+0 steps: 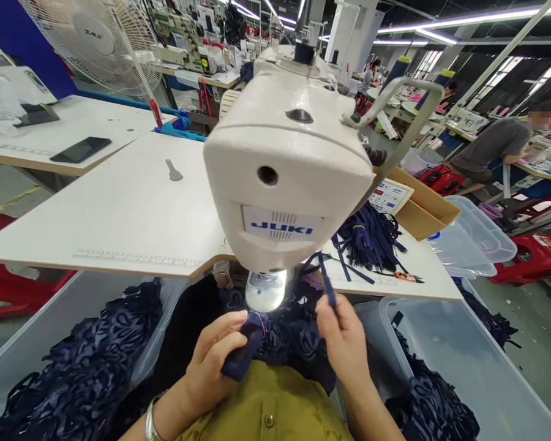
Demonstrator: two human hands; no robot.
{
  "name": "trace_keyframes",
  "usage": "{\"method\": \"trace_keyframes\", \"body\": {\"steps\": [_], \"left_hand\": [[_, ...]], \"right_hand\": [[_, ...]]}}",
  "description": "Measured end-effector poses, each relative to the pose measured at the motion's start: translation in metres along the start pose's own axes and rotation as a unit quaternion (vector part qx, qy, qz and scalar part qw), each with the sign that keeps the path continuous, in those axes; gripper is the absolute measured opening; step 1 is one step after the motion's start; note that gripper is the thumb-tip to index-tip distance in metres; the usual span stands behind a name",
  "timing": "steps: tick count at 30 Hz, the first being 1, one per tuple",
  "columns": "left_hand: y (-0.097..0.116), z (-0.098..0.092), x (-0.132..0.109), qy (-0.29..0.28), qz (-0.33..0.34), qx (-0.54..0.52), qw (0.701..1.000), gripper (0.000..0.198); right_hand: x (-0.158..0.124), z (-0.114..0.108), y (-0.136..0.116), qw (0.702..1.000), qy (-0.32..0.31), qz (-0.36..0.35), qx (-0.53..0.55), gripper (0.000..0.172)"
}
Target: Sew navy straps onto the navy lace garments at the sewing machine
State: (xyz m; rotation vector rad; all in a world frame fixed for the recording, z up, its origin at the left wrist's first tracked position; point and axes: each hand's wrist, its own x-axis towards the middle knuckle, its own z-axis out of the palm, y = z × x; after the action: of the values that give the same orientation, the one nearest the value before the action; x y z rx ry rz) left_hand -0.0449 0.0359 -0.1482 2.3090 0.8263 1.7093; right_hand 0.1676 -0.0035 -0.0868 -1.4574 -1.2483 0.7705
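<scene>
Just below the head of a white sewing machine [284,153], my left hand [215,346] grips a folded navy fabric piece [245,352] that has a pink thread along its upper edge. My right hand [342,334] pinches a narrow navy strap [327,278] between thumb and fingers, its far end rising toward the tabletop. A bundle of navy straps [367,236] lies on the table to the right of the machine. More dark ruffled fabric [298,334] rests on my lap between the hands. The needle area is hidden by the machine head.
Plastic bins of navy pieces stand left [153,349] and right [500,367] of me. Orange-handled snips [406,277] lie at the table's right edge. The white tabletop [119,202] carries a small metal key-like piece [173,171]. A phone [81,149] and a fan [94,37] are further left.
</scene>
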Motion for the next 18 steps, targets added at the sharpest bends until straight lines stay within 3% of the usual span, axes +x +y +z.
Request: {"method": "trace_keyframes", "body": {"steps": [3, 5, 10, 16, 18], "left_hand": [[-0.004, 0.002, -0.009, -0.015, 0.002, -0.015, 1.000, 0.022], [-0.008, 0.002, -0.018, -0.032, 0.004, -0.023, 0.999, 0.027], [-0.012, -0.001, -0.029, -0.055, 0.005, -0.026, 0.998, 0.034], [-0.003, -0.001, -0.011, -0.022, -0.001, -0.031, 0.999, 0.024], [-0.001, 0.000, -0.007, -0.017, 0.001, -0.035, 0.999, 0.022]], "right_hand": [[-0.004, 0.012, -0.009, 0.989, -0.126, -0.032, -0.070, 0.011], [-0.005, 0.022, -0.014, 0.984, -0.149, -0.041, -0.094, 0.008], [-0.001, 0.034, -0.013, 0.980, -0.141, -0.054, -0.127, 0.009], [0.002, 0.018, -0.002, 0.996, -0.009, -0.012, -0.089, 0.013], [-0.001, 0.014, 0.000, 0.999, -0.006, -0.004, -0.047, 0.020]]}}
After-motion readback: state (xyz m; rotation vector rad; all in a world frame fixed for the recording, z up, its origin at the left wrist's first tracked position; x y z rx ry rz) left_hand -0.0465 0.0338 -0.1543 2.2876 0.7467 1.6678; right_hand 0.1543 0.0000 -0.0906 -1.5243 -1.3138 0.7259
